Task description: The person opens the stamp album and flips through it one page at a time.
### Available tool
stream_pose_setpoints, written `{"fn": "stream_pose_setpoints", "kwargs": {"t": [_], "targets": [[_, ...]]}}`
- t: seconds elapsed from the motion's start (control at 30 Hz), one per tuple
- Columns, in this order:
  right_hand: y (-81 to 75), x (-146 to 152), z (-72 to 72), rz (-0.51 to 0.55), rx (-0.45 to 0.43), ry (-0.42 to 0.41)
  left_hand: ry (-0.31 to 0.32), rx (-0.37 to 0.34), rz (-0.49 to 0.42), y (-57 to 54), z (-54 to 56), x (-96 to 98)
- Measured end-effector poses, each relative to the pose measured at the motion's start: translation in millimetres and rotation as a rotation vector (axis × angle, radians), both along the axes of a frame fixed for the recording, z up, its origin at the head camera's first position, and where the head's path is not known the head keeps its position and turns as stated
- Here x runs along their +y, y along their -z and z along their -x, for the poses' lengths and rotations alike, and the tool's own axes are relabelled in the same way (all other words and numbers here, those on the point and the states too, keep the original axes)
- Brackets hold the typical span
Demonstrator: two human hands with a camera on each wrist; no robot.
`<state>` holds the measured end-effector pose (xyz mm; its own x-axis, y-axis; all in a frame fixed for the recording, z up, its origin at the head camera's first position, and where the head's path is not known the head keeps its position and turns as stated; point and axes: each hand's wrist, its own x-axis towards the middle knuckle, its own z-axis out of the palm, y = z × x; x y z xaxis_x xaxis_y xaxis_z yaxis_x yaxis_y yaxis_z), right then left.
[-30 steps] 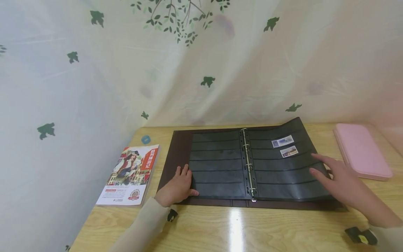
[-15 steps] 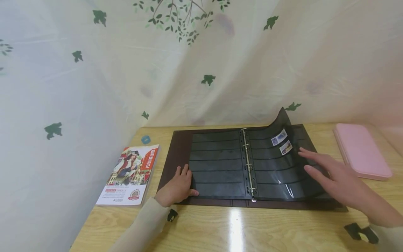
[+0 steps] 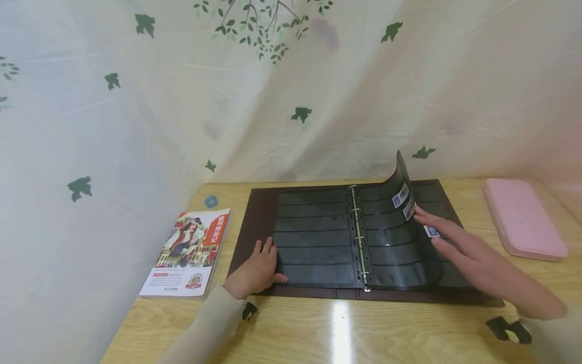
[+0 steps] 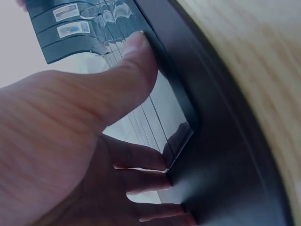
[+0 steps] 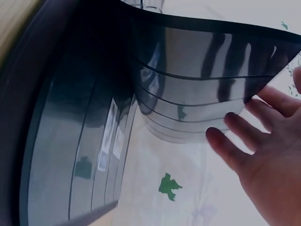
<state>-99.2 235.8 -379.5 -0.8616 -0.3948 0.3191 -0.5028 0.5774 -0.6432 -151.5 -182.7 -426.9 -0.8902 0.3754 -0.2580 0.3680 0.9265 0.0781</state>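
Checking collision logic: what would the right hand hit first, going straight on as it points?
Likely the lifted black page: the right hand has its fingertips at or very near its edge; exact contact unclear.

I count two hands of mine, the left hand (image 3: 256, 270) and the right hand (image 3: 473, 250). The tabletop (image 3: 291, 328) carries one album (image 3: 259, 217) along its far edge, one book (image 3: 193, 247) near its left edge, one blue ring (image 3: 211, 201) by its far left corner and one pink case (image 3: 525, 217) toward its right edge. Two stamps (image 3: 400, 195) show on one raised sheet (image 3: 391, 247), at least one more on the sheet beneath (image 3: 429, 194).
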Motion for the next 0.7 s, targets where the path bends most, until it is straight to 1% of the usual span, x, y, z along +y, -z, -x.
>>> {"fn": "stream_pose_setpoints", "kwargs": {"t": [0.17, 0.27, 0.5, 0.6, 0.7], "targets": [[-1.2, -6, 1.8, 0.041, -0.014, -0.034, -0.005, -0.007, 0.001, -0.6, 0.2, 1.4], [-4.5, -9, 3.4, 0.085, 0.013, -0.052, -0.010, -0.013, 0.004, -1.8, 0.4, 2.2], [-16.2, -17, 12.7, 0.187, 0.227, -0.134, -0.015, -0.023, 0.002, -3.8, -0.2, 3.7], [-19.8, -24, 16.3, 0.224, 0.262, -0.159, -0.008, -0.022, 0.003, -4.2, -0.5, 3.7], [-21.6, -30, 18.9, 0.254, 0.278, -0.168, -0.006, -0.023, 0.005, -3.3, -0.3, 3.3]]}}
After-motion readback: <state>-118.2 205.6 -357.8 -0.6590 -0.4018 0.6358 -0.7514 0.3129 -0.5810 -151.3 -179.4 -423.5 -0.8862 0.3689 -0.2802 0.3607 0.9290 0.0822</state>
